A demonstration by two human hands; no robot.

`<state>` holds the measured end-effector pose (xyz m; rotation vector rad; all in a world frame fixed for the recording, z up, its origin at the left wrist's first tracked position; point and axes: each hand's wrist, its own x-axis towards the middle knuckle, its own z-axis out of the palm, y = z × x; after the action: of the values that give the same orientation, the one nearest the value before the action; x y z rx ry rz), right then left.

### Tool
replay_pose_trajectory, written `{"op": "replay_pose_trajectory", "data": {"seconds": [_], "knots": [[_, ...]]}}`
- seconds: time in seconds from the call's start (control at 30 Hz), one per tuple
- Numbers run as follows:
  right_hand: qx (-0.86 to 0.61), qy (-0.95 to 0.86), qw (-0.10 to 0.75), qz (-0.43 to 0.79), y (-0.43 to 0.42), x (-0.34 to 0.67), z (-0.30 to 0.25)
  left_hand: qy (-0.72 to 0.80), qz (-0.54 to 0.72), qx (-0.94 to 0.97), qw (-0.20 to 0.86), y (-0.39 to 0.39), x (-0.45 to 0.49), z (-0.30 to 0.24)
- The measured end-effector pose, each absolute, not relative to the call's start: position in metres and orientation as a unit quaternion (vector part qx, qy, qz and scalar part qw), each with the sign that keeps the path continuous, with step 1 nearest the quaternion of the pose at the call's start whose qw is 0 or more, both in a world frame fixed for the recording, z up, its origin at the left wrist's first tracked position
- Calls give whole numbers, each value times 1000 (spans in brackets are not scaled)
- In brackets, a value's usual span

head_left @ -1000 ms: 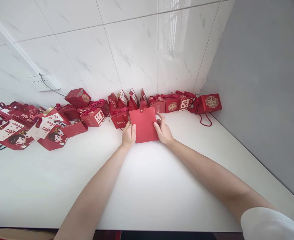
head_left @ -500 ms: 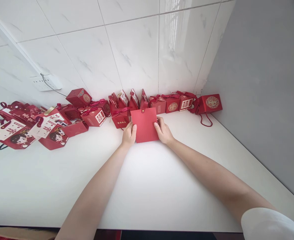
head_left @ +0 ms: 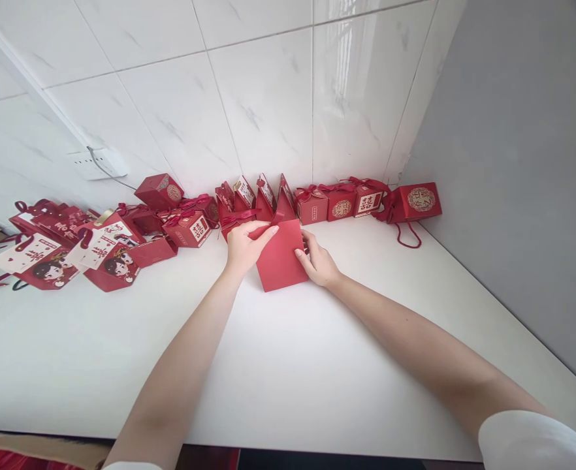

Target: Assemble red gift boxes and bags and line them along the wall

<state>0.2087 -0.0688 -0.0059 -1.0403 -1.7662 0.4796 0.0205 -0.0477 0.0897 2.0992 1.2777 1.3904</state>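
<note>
A flat red paper box blank [head_left: 281, 261] lies on the white tabletop [head_left: 288, 378] in front of a row of red gift boxes. My left hand [head_left: 243, 246] grips its upper left corner, thumb and fingers closed on the paper, bending that corner up. My right hand [head_left: 317, 260] pinches the blank's right edge with curled fingers. Just behind the blank stand several red pouch-shaped boxes [head_left: 261, 196] with ribbons.
Red cube boxes with ribbons [head_left: 341, 201] line the tiled wall to the right, ending at a larger red box [head_left: 418, 201] by the grey side wall. More red boxes and bags [head_left: 102, 251] lie heaped at the left. A wall socket [head_left: 99, 163] holds a cable.
My left hand has moved from the blank's lower left edge up to its top left corner. The blank now sits tilted and slightly lower on the table. The right hand stays at its right edge.
</note>
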Motion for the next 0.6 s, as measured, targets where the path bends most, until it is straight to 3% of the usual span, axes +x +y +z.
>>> {"op": "replay_pose_trajectory", "data": {"seconds": [0.27, 0.6], "knots": [[-432, -735, 486, 194, -69, 208, -4, 451, 554, 628, 309, -51, 28, 83], [-431, -733, 482, 212, -69, 210, -5, 480, 538, 669, 179, -55, 30, 89]]}}
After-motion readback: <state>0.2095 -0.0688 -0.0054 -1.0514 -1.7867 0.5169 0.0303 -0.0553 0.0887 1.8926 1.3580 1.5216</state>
